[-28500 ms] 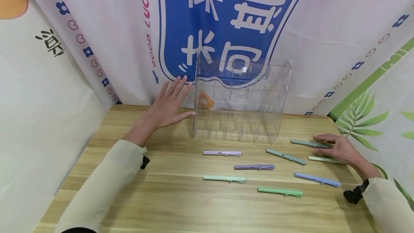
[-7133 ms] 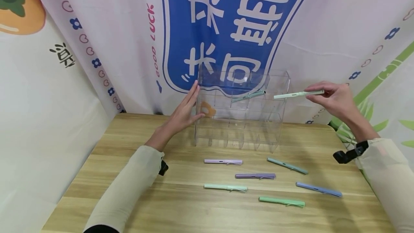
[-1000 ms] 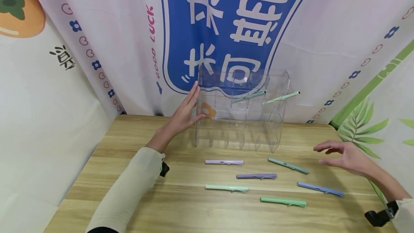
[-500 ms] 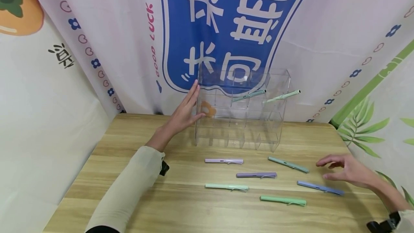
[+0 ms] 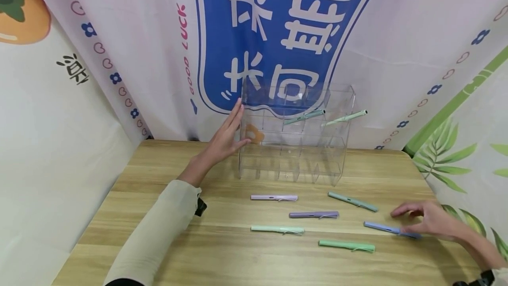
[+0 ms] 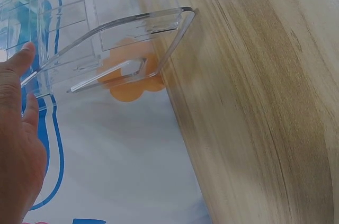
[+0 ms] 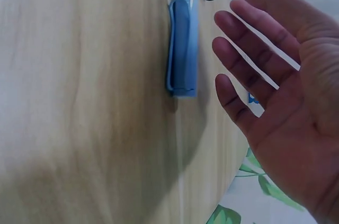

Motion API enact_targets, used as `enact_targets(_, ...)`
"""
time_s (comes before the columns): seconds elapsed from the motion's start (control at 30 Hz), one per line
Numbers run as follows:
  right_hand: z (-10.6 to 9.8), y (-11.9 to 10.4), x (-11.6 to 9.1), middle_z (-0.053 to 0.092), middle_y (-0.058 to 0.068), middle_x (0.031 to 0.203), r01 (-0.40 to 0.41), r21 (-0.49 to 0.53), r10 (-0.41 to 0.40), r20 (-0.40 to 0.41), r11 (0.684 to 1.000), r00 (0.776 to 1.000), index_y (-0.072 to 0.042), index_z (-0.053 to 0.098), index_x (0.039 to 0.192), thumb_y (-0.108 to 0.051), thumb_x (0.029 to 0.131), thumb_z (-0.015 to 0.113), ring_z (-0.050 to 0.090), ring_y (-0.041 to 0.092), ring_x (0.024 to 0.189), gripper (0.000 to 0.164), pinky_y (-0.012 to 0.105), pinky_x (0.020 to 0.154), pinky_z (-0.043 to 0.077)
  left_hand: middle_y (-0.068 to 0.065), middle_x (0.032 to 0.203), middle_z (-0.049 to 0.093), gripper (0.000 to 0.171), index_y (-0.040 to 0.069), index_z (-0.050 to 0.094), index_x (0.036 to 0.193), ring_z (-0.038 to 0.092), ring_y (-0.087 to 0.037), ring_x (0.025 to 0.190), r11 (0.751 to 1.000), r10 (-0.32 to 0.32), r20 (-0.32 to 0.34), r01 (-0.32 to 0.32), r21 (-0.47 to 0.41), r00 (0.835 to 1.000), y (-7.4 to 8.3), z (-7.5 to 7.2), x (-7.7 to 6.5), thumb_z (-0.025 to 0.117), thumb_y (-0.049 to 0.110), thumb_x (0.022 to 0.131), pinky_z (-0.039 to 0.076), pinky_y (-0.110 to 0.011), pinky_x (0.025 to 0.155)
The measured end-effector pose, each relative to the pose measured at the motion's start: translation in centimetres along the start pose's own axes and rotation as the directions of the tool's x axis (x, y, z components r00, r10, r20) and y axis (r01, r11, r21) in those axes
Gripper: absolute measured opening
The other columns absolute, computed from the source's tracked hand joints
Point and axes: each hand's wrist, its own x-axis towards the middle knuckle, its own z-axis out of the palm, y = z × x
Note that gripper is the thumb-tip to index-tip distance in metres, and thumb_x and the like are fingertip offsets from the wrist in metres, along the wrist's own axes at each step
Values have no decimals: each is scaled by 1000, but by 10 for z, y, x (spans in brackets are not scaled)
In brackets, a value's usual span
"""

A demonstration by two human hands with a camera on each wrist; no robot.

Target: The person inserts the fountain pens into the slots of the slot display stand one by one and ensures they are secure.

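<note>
My left hand (image 5: 225, 138) rests with straight fingers against the left side of a clear acrylic rack (image 5: 291, 144); its fingertips (image 6: 26, 54) show beside the rack's edge in the left wrist view. Over a blue pen (image 5: 379, 226) hovers my right hand (image 5: 430, 220), fingers loosely bent and holding nothing. In the right wrist view, that hand is apart from the blue pen (image 7: 183, 49). A teal pen (image 5: 304, 117) and a pale green pen (image 5: 347, 118) lean in the rack's upper part, capped pens sloping up to the right.
On the wooden table (image 5: 198, 255) lie another teal pen (image 5: 352, 201), a lilac pen (image 5: 274, 197), a purple pen (image 5: 313, 215), a mint pen (image 5: 277, 229) and a green pen (image 5: 346, 245). A printed curtain (image 5: 397, 34) hangs right behind the rack.
Since the oldest frame, the teal and pale green pens from the table's right have moved into the rack. Over the last second my right hand has come down toward the blue pen.
</note>
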Motion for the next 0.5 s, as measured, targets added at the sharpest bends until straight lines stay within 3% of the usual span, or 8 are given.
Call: enact_targets(0.5,12,7,-9,80,-1,104,-51,81,47,47,995,998,-8,80,111,0,82,89,72,4,94,32,21,74,58,-28,175,3,112,-9,13,165,13,-35,163,1000,28,-17,-28,-11,999,0,2,-1,88,-2,83,42,-45,121)
